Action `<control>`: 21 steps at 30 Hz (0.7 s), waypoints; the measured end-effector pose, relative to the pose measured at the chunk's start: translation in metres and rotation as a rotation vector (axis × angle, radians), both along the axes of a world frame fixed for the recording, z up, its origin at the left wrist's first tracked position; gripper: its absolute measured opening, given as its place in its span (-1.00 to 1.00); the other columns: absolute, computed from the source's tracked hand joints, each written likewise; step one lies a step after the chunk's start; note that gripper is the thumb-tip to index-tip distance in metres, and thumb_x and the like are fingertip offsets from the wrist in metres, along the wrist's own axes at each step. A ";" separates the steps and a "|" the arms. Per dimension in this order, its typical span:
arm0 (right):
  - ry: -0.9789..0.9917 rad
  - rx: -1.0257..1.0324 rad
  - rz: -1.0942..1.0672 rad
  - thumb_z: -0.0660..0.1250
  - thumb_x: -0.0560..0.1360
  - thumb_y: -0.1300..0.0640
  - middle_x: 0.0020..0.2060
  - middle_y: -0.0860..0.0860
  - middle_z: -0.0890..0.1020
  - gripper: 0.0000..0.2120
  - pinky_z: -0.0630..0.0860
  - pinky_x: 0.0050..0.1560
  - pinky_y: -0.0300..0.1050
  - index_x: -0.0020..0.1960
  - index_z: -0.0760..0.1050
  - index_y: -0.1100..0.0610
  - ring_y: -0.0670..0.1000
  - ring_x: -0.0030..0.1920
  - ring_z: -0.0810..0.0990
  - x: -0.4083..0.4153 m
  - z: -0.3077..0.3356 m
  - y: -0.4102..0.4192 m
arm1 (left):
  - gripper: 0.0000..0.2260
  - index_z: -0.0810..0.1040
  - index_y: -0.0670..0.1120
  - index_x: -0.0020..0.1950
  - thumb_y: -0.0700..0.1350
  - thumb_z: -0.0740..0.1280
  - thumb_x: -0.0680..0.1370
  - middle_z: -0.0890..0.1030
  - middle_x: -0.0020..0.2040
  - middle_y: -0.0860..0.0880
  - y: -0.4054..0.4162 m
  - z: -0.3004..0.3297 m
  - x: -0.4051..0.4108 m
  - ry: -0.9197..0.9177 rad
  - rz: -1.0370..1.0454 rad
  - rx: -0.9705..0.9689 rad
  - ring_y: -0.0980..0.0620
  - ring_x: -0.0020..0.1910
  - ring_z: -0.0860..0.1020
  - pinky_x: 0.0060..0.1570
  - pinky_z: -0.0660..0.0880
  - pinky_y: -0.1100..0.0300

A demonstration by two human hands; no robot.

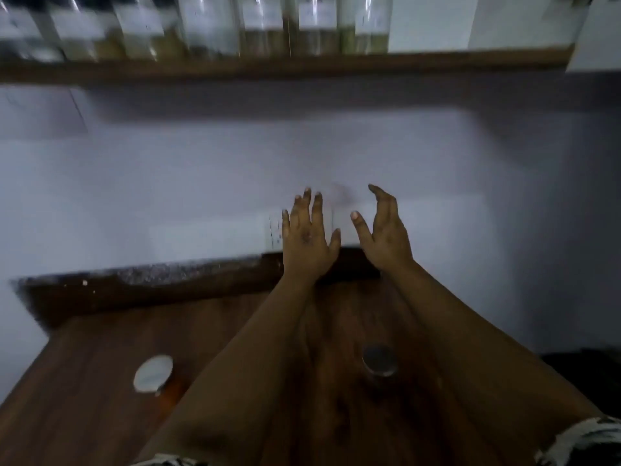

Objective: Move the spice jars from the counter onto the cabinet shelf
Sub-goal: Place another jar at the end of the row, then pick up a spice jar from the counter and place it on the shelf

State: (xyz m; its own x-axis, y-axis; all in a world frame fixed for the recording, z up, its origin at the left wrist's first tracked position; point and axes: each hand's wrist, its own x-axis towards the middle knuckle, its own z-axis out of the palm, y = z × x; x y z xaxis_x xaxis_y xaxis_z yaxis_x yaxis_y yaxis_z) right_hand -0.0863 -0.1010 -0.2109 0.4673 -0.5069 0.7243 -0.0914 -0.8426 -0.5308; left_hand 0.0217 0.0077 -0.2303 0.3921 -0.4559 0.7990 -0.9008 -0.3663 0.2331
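Observation:
Several clear spice jars [262,26] with white labels stand in a blurred row on the wooden shelf [302,63] at the top. Two jars remain on the brown wooden counter [84,381]: one with a white lid [153,373] at the left, one with a dark lid [379,360] between my forearms. My left hand [307,235] and my right hand [384,230] are raised in front of the wall, fingers spread and straight, holding nothing. A faint clear jar [274,230] shows just behind my left hand.
A pale wall [168,183] fills the space between counter and shelf. The counter's back edge [151,277] is dark and speckled. A white panel [598,31] stands at the shelf's right end.

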 end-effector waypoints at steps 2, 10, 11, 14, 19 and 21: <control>0.135 0.105 0.011 0.25 0.58 -0.07 0.40 0.11 0.33 -0.43 0.45 0.26 -0.07 0.50 0.19 0.12 0.08 0.32 0.44 -0.010 -0.050 0.010 | -0.37 0.23 -0.18 0.54 0.12 0.25 0.56 0.24 0.53 -0.20 0.013 -0.052 -0.007 0.085 -0.006 0.124 -0.21 0.52 0.20 0.47 0.13 -0.23; 1.142 0.403 -0.062 0.37 0.43 -0.25 0.49 0.16 0.24 -0.19 0.23 0.45 0.05 0.53 0.18 0.08 0.19 0.47 0.26 -0.066 -0.203 0.032 | -0.26 0.05 -0.14 0.58 0.12 0.29 0.54 0.10 0.56 -0.18 0.067 -0.158 -0.042 0.346 -0.044 0.526 -0.17 0.56 0.04 0.52 -0.04 -0.12; 1.131 0.412 -0.081 0.43 0.39 -0.23 0.48 0.20 0.20 -0.14 0.25 0.44 0.07 0.54 0.16 0.06 0.24 0.46 0.24 -0.072 -0.213 0.034 | -0.25 0.04 -0.14 0.58 0.12 0.31 0.53 0.10 0.56 -0.18 0.072 -0.165 -0.044 0.382 -0.053 0.554 -0.16 0.56 0.04 0.52 -0.04 -0.12; 0.949 0.433 -0.110 0.50 0.38 -0.07 0.36 0.22 0.26 -0.23 0.37 0.33 0.00 0.48 0.26 0.07 0.26 0.36 0.35 -0.078 -0.218 0.043 | -0.21 0.00 -0.12 0.59 0.11 0.34 0.52 0.08 0.57 -0.17 0.084 -0.176 -0.047 0.505 -0.096 0.623 -0.16 0.55 0.05 0.52 0.05 -0.11; 0.694 0.600 -0.107 0.43 0.38 -0.24 0.37 0.08 0.37 -0.33 0.45 0.24 0.07 0.40 0.32 -0.07 0.13 0.29 0.44 -0.059 -0.174 0.057 | -0.21 -0.04 -0.02 0.59 0.13 0.35 0.53 -0.03 0.58 -0.09 0.103 -0.183 -0.048 0.845 -0.263 0.761 -0.22 0.55 -0.04 0.48 0.13 -0.20; 0.479 0.740 0.030 0.44 0.40 -0.19 0.26 0.00 0.51 -0.55 0.60 0.02 0.00 0.24 0.45 -0.16 0.04 0.14 0.55 -0.047 -0.154 0.058 | -0.27 0.13 -0.03 0.52 0.14 0.41 0.48 0.18 0.50 -0.13 0.110 -0.178 -0.043 1.057 -0.335 0.591 -0.18 0.49 0.19 0.37 0.35 -0.13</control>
